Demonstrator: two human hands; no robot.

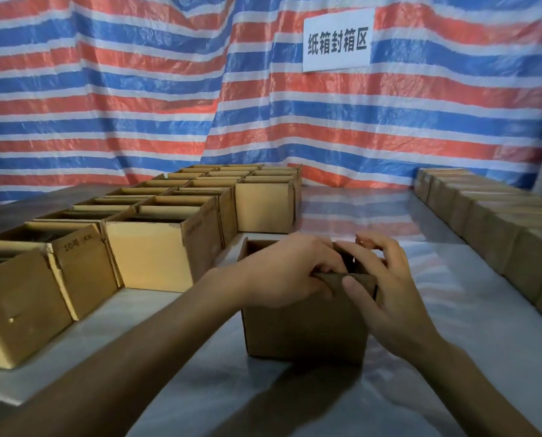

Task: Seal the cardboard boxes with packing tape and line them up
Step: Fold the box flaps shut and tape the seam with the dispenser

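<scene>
The box (304, 335) being worked on sits dead centre on the table (342, 203), around 6 o'clock, with its top not closed yet. The left hand (288, 272) has its fingers curled over the near flap (362, 280) and is grasping it. The right hand (386, 294) spans the opening, with its thumb pushing on that same flap and its fingers hooked over the far rim, so it's clamped across the box top. My read is this is the flap-folding step, before any tape goes on.

No tape roll anywhere in view, fwiw.

Open boxes (156, 247) are bunched from 9 to 11 o'clock, and the done row (499, 234) runs off at 2 to 3 o'clock.

What could go sideways, imo:
- The table cover looks glossy, so a hard downward push on the flap might make the box skate away.
- If the flaps don't meet flush, the seam will gap and the tape will wrinkle or bridge.
- Both hands are busy, so letting go to find tape could let the flap spring back up.
- Too hard a thumb push could crease the flap or cave it into the box.
- The open boxes at 9 o'clock are near the left forearm, so a wide elbow swing could knock them out of line.
</scene>
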